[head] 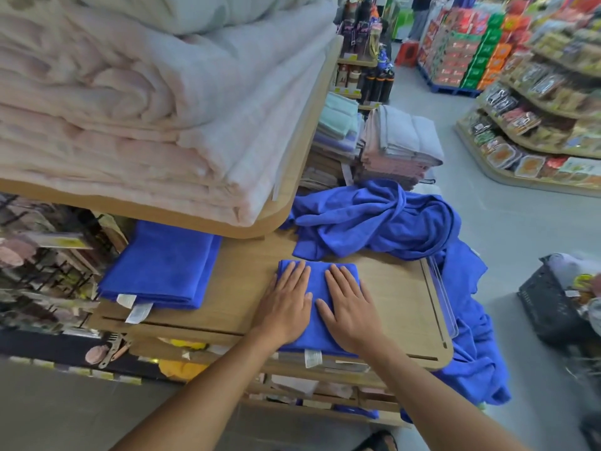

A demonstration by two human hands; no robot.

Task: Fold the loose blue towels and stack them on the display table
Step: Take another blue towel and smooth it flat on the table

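Head view: left hand (286, 307) and right hand (349, 309) lie flat, fingers straight, side by side, pressing a folded blue towel (317, 281) at the front of the wooden counter (396, 304). A stack of folded blue towels (162, 265) sits to the left under a shelf. Loose blue towels (374, 219) are heaped at the counter's far right, spilling over its edge.

One display table (396, 304) carries one folded blue towel (318, 275) under two hands, left hand (286, 307) and right hand (349, 309), one folded blue stack (162, 265) and one loose blue heap (374, 219); one black basket (546, 307) nearby.
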